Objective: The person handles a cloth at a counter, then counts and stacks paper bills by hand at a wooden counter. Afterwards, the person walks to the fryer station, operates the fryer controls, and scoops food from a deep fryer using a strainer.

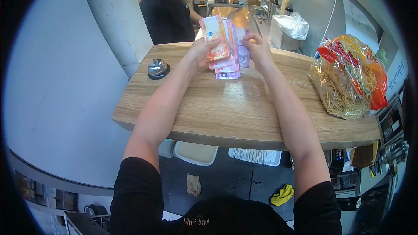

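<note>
My left hand point(202, 51) is closed on a fanned bundle of banknotes point(220, 43), orange, pink and purple, held above the far part of the wooden counter point(209, 113). On the bundle's right side, my right hand point(257, 48) pinches at a purple banknote point(243, 56), thumb and finger near its upper edge. A "100" shows on the lowest purple note. To the left of my left hand stands a silver call bell point(158, 68) with a dark base.
A clear and red bag of noodles point(350, 78) lies on the counter's right end. Beyond the counter stands a person in black point(167, 13). Clear plastic point(292, 25) covers a metal container at the back. Below the near edge are trays point(196, 153), a yellow cloth point(282, 195) and a crumpled beige cloth point(193, 185).
</note>
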{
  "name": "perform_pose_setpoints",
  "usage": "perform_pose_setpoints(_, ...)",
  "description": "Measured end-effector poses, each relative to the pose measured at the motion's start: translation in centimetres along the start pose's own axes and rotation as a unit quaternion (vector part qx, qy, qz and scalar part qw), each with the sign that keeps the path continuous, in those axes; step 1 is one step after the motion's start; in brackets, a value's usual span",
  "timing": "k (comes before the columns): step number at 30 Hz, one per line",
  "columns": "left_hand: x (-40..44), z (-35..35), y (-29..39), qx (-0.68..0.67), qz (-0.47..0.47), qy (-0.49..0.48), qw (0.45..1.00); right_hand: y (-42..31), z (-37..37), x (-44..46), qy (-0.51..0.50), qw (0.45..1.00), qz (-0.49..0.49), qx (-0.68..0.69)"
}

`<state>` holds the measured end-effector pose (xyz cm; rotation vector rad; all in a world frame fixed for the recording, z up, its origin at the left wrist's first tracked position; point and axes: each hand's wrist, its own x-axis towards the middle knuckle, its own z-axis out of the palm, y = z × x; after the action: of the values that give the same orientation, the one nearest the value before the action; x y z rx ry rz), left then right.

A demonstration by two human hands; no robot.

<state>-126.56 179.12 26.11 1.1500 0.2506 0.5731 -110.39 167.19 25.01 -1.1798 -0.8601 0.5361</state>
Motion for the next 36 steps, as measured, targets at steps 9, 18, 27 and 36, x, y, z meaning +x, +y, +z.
perform_pose_setpoints(9,0.0,0.1,0.0,0.010,0.006,0.019,1.000,-0.4,1.2,-0.7,-0.052,0.996,0.073,0.012)
perform_pose_setpoints(18,0.5,-0.7,-0.3,0.002,0.018,0.005,1.000,-0.6,0.8,-0.9,-0.019,0.997,0.061,0.032)
perform_pose_setpoints(27,-0.4,0.1,0.3,0.000,0.010,0.040,0.999,1.9,-0.6,1.0,0.005,1.000,0.013,-0.004)
perform_pose_setpoints(36,-0.2,0.0,0.4,-0.002,0.002,0.029,1.000,0.2,0.8,-0.5,0.102,0.985,-0.091,-0.108)
